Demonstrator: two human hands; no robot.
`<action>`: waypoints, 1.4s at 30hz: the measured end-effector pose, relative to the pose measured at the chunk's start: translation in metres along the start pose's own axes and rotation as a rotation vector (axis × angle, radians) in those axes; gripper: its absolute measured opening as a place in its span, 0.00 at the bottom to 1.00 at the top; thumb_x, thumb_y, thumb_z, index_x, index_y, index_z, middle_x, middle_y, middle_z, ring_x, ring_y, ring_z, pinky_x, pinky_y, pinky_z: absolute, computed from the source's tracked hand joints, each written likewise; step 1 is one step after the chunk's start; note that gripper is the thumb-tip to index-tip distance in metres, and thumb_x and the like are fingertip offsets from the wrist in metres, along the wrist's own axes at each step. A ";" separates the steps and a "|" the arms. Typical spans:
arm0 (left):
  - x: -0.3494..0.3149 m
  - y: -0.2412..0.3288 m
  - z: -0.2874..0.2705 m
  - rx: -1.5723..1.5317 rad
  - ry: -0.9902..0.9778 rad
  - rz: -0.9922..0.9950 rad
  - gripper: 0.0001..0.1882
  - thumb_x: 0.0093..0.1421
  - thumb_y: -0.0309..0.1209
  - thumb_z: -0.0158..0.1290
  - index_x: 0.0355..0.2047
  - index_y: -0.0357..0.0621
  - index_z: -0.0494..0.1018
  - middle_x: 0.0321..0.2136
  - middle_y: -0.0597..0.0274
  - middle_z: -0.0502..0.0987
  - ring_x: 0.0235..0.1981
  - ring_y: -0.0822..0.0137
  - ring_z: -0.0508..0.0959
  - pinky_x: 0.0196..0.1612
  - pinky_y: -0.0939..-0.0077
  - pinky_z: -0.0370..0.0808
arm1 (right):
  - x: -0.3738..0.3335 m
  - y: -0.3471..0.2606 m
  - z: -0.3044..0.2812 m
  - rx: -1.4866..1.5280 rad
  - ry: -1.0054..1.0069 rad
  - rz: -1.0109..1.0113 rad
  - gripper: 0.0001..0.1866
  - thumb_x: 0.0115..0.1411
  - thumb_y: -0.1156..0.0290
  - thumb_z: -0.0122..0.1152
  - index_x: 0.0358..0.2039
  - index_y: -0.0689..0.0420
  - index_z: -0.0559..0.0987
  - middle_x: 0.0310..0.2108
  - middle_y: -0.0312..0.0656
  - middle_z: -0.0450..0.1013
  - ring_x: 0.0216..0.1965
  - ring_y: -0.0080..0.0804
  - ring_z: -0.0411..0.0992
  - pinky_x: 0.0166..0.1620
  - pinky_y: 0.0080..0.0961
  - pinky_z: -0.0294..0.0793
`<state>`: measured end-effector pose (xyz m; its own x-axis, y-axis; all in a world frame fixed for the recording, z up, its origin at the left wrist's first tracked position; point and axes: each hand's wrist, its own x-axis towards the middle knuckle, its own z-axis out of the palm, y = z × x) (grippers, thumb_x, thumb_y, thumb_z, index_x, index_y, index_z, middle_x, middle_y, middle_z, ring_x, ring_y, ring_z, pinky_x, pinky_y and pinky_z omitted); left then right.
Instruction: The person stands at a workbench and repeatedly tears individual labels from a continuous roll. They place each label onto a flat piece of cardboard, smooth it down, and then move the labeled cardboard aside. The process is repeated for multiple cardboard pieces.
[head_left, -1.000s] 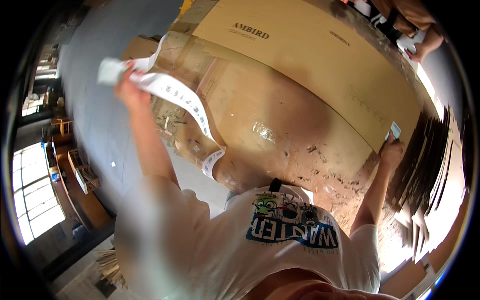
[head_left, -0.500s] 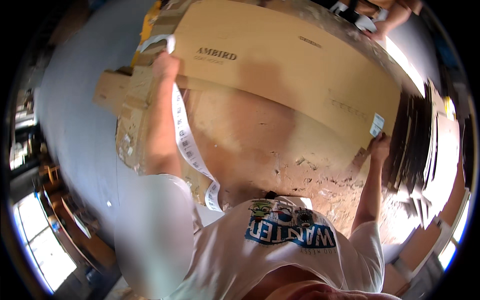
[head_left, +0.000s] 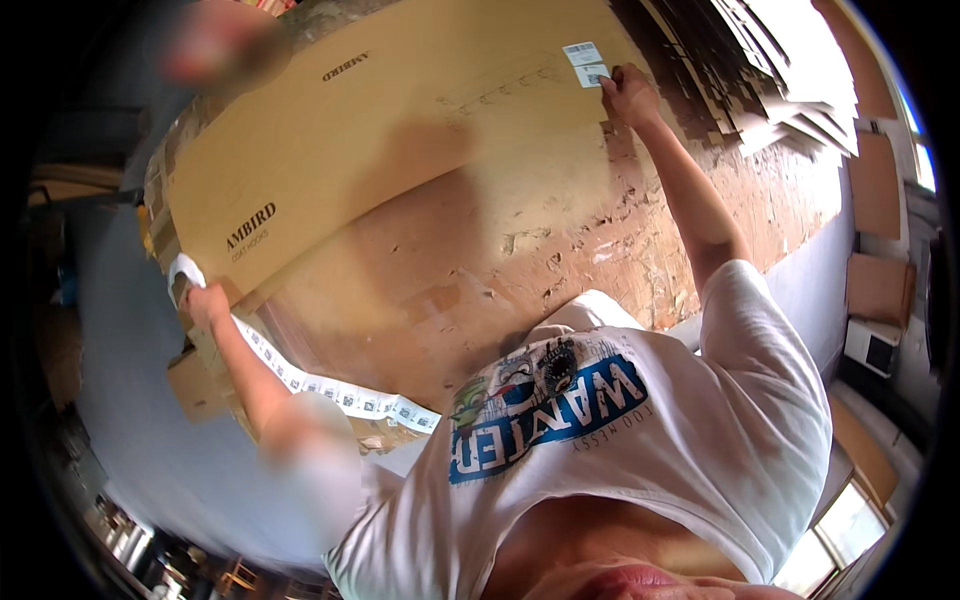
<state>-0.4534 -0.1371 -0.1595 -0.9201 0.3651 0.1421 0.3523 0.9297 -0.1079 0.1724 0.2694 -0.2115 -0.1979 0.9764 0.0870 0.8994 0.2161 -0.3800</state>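
A long flat brown cardboard box (head_left: 330, 140) lies folded across the worktable in front of me. At its left end my left hand (head_left: 207, 303) is closed on a white strip of labels (head_left: 320, 388). Part of the strip loops up above that hand, and the rest trails past my forearm towards my shirt. A white printed label (head_left: 583, 62) lies at the box's right end. My right hand (head_left: 634, 98) is there with fingers bent and thumb and fingertips together at the label's lower corner.
The scuffed brown worktable (head_left: 520, 260) shows tape and torn patches. A stack of flat cardboard (head_left: 715, 70) stands beyond my right hand. Cardboard boxes (head_left: 880, 290) lean at the far right. A blurred person (head_left: 220, 45) is at the upper left.
The view has turned, so the box now slants up to the right. My left hand keeps the label strip at its left end. My right hand stays by the label.
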 end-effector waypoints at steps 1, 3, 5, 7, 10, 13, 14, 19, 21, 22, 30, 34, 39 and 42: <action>0.001 0.004 -0.008 -0.008 -0.012 0.008 0.16 0.50 0.36 0.49 0.35 0.37 0.74 0.42 0.46 0.73 0.42 0.48 0.75 0.40 0.55 0.73 | -0.001 0.002 -0.003 -0.004 -0.007 0.011 0.18 0.53 0.54 0.59 0.32 0.57 0.73 0.34 0.49 0.72 0.36 0.49 0.71 0.38 0.39 0.70; 0.003 0.004 -0.012 0.010 -0.040 0.028 0.16 0.50 0.36 0.49 0.35 0.37 0.74 0.41 0.46 0.74 0.42 0.48 0.75 0.41 0.55 0.73 | -0.002 0.001 -0.004 -0.001 -0.032 0.020 0.18 0.53 0.55 0.60 0.32 0.58 0.73 0.33 0.49 0.71 0.35 0.48 0.71 0.37 0.39 0.69; 0.008 -0.006 -0.009 0.063 -0.072 0.052 0.17 0.49 0.36 0.49 0.35 0.37 0.74 0.40 0.45 0.74 0.41 0.48 0.75 0.41 0.55 0.73 | -0.004 -0.005 -0.001 0.010 -0.006 0.000 0.18 0.53 0.55 0.60 0.32 0.59 0.73 0.33 0.49 0.71 0.35 0.47 0.71 0.38 0.38 0.70; 0.011 0.002 -0.009 0.053 -0.088 0.024 0.18 0.50 0.37 0.49 0.35 0.36 0.75 0.39 0.44 0.75 0.41 0.47 0.75 0.41 0.55 0.73 | -0.010 -0.003 -0.003 0.021 0.023 0.006 0.18 0.53 0.55 0.60 0.32 0.59 0.73 0.33 0.49 0.71 0.36 0.47 0.71 0.38 0.37 0.70; 0.021 -0.009 -0.008 0.015 -0.063 0.040 0.20 0.50 0.41 0.50 0.35 0.36 0.75 0.38 0.43 0.76 0.40 0.45 0.75 0.40 0.54 0.73 | -0.013 0.000 -0.006 0.075 0.007 0.005 0.17 0.53 0.56 0.60 0.30 0.58 0.72 0.29 0.47 0.72 0.31 0.43 0.71 0.35 0.34 0.70; 0.052 -0.051 -0.016 -0.162 -0.041 0.051 0.20 0.51 0.42 0.54 0.35 0.37 0.75 0.32 0.47 0.78 0.34 0.46 0.77 0.36 0.55 0.73 | -0.018 0.004 -0.001 0.428 -0.056 0.082 0.17 0.55 0.56 0.59 0.28 0.59 0.72 0.24 0.42 0.71 0.23 0.31 0.69 0.28 0.28 0.68; 0.074 -0.093 -0.034 -0.424 -0.195 -0.028 0.17 0.51 0.39 0.57 0.34 0.37 0.75 0.29 0.51 0.77 0.30 0.53 0.77 0.31 0.61 0.73 | -0.013 0.001 0.004 0.622 -0.091 0.096 0.18 0.57 0.55 0.58 0.27 0.59 0.72 0.22 0.41 0.71 0.20 0.27 0.67 0.25 0.25 0.67; 0.052 -0.109 -0.120 -0.933 -0.569 -0.216 0.12 0.53 0.33 0.60 0.31 0.41 0.71 0.19 0.66 0.71 0.13 0.79 0.64 0.14 0.82 0.56 | -0.128 -0.032 -0.012 1.400 -0.527 0.550 0.26 0.57 0.46 0.53 0.30 0.61 0.77 0.20 0.39 0.71 0.18 0.27 0.67 0.20 0.24 0.69; 0.041 -0.136 -0.168 -0.883 -0.572 -0.181 0.13 0.53 0.33 0.60 0.31 0.40 0.69 0.19 0.67 0.71 0.14 0.78 0.65 0.13 0.81 0.57 | -0.154 -0.064 -0.014 1.470 -0.819 0.652 0.32 0.57 0.46 0.53 0.47 0.64 0.70 0.33 0.48 0.75 0.28 0.37 0.75 0.31 0.29 0.77; 0.019 -0.161 -0.184 -0.879 -0.564 -0.152 0.13 0.54 0.33 0.60 0.31 0.40 0.68 0.19 0.66 0.72 0.15 0.77 0.67 0.14 0.81 0.58 | -0.164 -0.085 -0.010 1.721 -0.825 0.630 0.32 0.57 0.48 0.55 0.48 0.64 0.68 0.36 0.48 0.74 0.30 0.39 0.75 0.32 0.30 0.77; -0.131 -0.200 -0.208 -1.100 -0.461 -0.318 0.12 0.56 0.32 0.56 0.34 0.39 0.68 0.17 0.68 0.69 0.13 0.79 0.64 0.13 0.83 0.59 | -0.155 -0.147 -0.101 1.784 -0.526 0.275 0.13 0.62 0.70 0.49 0.44 0.64 0.72 0.38 0.40 0.74 0.27 0.27 0.74 0.31 0.24 0.77; -0.214 -0.151 -0.160 -1.424 -0.520 -0.342 0.12 0.57 0.34 0.56 0.34 0.39 0.68 0.15 0.69 0.68 0.12 0.80 0.62 0.12 0.83 0.58 | -0.142 -0.103 -0.192 1.754 -0.273 0.001 0.13 0.63 0.69 0.47 0.43 0.64 0.70 0.34 0.41 0.73 0.22 0.24 0.73 0.26 0.18 0.76; -0.327 0.156 -0.201 -1.533 -0.697 0.181 0.08 0.57 0.35 0.54 0.29 0.46 0.69 0.17 0.71 0.66 0.13 0.80 0.61 0.15 0.83 0.58 | -0.108 -0.030 -0.261 1.596 0.248 0.019 0.17 0.62 0.70 0.48 0.50 0.62 0.64 0.39 0.43 0.71 0.37 0.26 0.72 0.36 0.22 0.74; -0.413 0.306 -0.271 -1.543 -0.989 0.565 0.12 0.59 0.33 0.52 0.38 0.36 0.73 0.26 0.60 0.77 0.15 0.79 0.67 0.18 0.86 0.63 | -0.066 0.024 -0.225 1.227 0.710 -0.020 0.19 0.59 0.72 0.51 0.50 0.65 0.64 0.39 0.47 0.71 0.43 0.35 0.71 0.46 0.28 0.69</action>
<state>0.0810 0.0096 0.0152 -0.2205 0.9587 -0.1796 -0.0868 0.1641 0.9826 0.2946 0.2095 -0.0194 0.3589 0.8435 0.3996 -0.0787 0.4540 -0.8875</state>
